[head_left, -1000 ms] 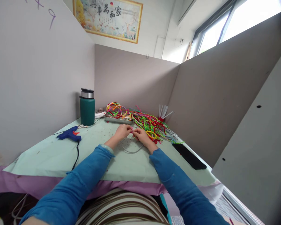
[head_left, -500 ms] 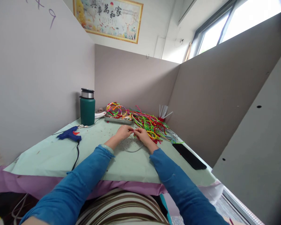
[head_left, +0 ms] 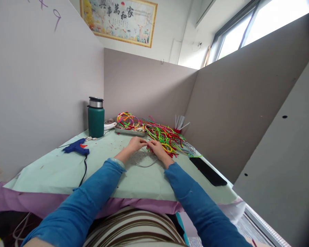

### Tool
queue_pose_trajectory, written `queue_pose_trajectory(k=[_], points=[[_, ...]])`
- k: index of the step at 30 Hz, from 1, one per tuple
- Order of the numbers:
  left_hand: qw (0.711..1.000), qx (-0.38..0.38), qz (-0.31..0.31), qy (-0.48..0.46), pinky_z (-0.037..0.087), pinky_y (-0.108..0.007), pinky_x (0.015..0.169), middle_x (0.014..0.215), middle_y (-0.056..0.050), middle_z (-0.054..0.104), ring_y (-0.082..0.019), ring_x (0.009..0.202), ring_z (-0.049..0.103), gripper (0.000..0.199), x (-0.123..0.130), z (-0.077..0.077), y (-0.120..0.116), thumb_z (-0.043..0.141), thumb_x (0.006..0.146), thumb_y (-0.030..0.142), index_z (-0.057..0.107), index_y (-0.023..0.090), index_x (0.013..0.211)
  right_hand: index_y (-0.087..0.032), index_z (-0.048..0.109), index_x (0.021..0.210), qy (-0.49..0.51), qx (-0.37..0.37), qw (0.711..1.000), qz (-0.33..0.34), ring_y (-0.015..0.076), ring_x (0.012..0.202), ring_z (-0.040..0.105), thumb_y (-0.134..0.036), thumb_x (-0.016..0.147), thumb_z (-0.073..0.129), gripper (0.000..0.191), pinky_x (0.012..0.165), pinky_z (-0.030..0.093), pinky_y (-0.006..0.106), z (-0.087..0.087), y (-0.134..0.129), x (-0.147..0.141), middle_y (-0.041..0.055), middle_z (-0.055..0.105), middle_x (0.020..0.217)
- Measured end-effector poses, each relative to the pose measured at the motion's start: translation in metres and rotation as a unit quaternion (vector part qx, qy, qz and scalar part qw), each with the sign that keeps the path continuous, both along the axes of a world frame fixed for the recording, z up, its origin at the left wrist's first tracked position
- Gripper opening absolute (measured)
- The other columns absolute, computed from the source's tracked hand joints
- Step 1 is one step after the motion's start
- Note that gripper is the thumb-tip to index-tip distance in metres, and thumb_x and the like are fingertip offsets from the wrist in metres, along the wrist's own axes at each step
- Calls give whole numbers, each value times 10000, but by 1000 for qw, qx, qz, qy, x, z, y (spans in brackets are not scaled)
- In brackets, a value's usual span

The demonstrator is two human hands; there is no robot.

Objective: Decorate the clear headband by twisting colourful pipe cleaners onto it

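Over the middle of the table, my left hand and my right hand meet at the fingertips. Both are closed in a pinch, and the small piece between them is too tiny to make out. Just below curves a thin grey wire-like loop; whether the fingers hold its upper ends is hidden. Right behind my right hand lies a tangled pile of bright pipe cleaners, mostly red, green and yellow. A metal tray beyond my left hand holds coloured fuzzy hoops and small bits.
On the left lie a blue glue gun with a black cord and a green bottle. At right are a black flat object and a red holder with white sticks. Grey partitions enclose the pale green tablecloth.
My left fingers have straightened slightly at the pinch and shifted a little. My right hand and the things on the table stay where they were.
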State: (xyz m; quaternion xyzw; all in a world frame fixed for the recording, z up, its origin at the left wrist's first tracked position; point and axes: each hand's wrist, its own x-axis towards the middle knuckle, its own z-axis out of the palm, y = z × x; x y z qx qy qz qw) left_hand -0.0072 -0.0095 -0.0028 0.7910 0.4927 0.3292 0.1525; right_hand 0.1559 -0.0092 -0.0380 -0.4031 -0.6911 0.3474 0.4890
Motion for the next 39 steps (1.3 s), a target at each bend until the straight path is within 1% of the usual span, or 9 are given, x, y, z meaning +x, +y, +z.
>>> queue_pose_trajectory(k=[5,11,15,18,23,27,33,36,39], points=[[1000,5,8,11,316,-222,547,534,5,584,-116,548,444,336,0,-1,3,563,772,419,777,166,830,-164,578,665,12,-5,1000,8,78,436,386,-546,787,521,405,425,283,218,2,-2,-1,-17,510,542],[1000,13,-1,12,306,-224,548,531,-2,572,-122,567,442,340,0,1,0,556,769,420,771,158,783,-163,583,669,-1,0,1000,17,78,451,391,-523,756,574,370,427,290,214,5,-6,-2,-18,518,549],[1000,13,-5,12,293,-217,529,512,3,555,-120,556,431,356,-1,2,-3,537,777,425,766,153,777,-161,586,671,-6,0,1000,14,77,450,389,-530,761,567,380,428,282,212,5,-7,-2,-22,503,531],[1000,20,2,19,284,-220,520,500,10,542,-110,528,417,342,0,1,-2,518,792,392,764,156,756,-160,585,673,4,-4,1000,13,75,450,393,-546,763,559,396,433,292,215,6,-7,-3,-16,522,556],[1000,5,14,9,297,-222,519,482,10,532,-110,503,427,352,1,0,0,513,800,397,769,156,802,-155,583,672,14,-8,1000,11,73,440,392,-566,773,542,425,421,280,220,6,-7,-4,-5,537,576],[1000,4,14,6,313,-221,534,492,8,552,-116,518,449,356,0,-1,1,528,792,425,772,169,834,-155,585,686,16,-11,1000,12,71,440,392,-567,767,555,421,416,274,218,6,-8,-4,1,555,598],[999,37,4,9,309,-223,564,622,-7,639,-115,588,469,353,-1,-4,6,525,792,419,770,165,789,-158,586,669,30,-4,999,26,75,448,390,-560,770,558,415,432,284,223,6,-7,-3,-6,536,572],[999,39,5,8,288,-226,551,586,0,612,-108,569,439,377,-2,-6,8,519,792,439,770,157,784,-154,592,673,37,-4,999,32,73,449,389,-554,768,564,412,431,282,221,4,-5,-2,-5,543,579],[999,35,12,5,268,-231,530,527,4,569,-103,535,406,447,-2,-6,9,502,795,497,767,137,778,-153,601,702,50,-14,998,35,73,448,389,-577,768,551,432,420,272,224,3,-3,-3,7,571,614]])
